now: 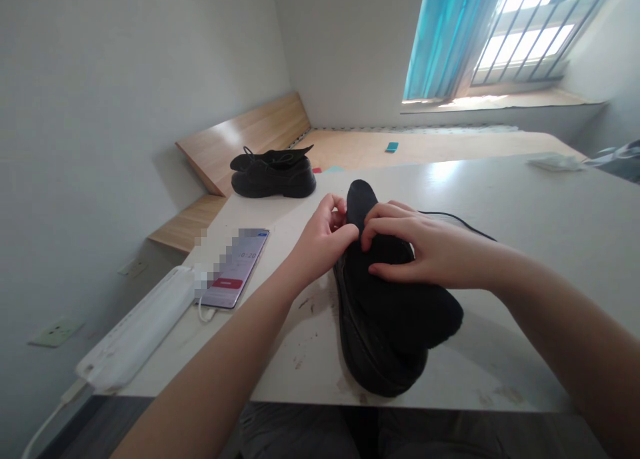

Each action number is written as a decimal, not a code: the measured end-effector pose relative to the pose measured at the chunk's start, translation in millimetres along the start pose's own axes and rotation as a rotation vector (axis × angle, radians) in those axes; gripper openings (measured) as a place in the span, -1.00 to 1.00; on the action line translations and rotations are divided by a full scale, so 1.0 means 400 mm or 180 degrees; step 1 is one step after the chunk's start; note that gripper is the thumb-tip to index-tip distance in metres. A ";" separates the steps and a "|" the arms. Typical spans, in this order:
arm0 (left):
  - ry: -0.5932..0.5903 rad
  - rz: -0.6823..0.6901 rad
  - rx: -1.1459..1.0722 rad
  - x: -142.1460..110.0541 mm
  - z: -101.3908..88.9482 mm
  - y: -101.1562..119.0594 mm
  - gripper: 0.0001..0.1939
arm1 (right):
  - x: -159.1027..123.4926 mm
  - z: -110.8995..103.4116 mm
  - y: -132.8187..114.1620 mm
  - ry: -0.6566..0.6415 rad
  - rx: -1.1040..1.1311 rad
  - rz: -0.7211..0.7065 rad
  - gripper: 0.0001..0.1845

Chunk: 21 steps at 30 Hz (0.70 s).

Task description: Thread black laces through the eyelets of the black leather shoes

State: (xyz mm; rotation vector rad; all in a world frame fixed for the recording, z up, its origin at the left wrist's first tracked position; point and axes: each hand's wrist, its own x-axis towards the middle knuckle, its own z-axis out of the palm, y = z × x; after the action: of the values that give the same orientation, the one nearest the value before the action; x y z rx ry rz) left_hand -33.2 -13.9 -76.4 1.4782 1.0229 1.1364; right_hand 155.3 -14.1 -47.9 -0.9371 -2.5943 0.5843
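A black shoe (385, 332) lies on the white table (525, 219) in front of me, with a black insole (361, 202) sticking up out of its opening. My left hand (323, 242) pinches the insole's left edge with curled fingers. My right hand (425, 249) is closed over the top of the shoe, its fingertips on the insole. A thin black lace (460, 222) trails away from behind my right hand. A second black shoe (274, 172) with loose laces stands at the table's far left corner.
A phone (237, 267) with a lit screen lies at the left, cabled to a white power bank (137, 336). A wooden bed frame (240, 139) stands beyond the table. A barred window with a blue curtain (445, 36) is at the upper right. Crumpled items (555, 160) lie at the far right.
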 end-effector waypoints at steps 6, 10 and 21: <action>0.0526 0.0966 0.0765 -0.006 -0.007 -0.006 -0.62 | 0.000 0.008 -0.003 0.0113 -0.0081 0.0161 -0.70; 0.0369 0.1749 0.2021 -0.027 -0.014 0.018 -0.94 | -0.001 0.007 0.003 0.0191 0.0068 0.0113 -0.67; -0.0332 0.1686 0.2527 -0.037 -0.002 0.025 -0.68 | -0.001 -0.017 0.168 -0.0025 -0.0821 0.1677 -0.32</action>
State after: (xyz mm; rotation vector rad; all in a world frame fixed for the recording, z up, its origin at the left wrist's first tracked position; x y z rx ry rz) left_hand -36.5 -29.8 -68.8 2.5255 1.0989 1.0252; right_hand 194.3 34.7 -74.1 -1.7285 -2.4617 0.3744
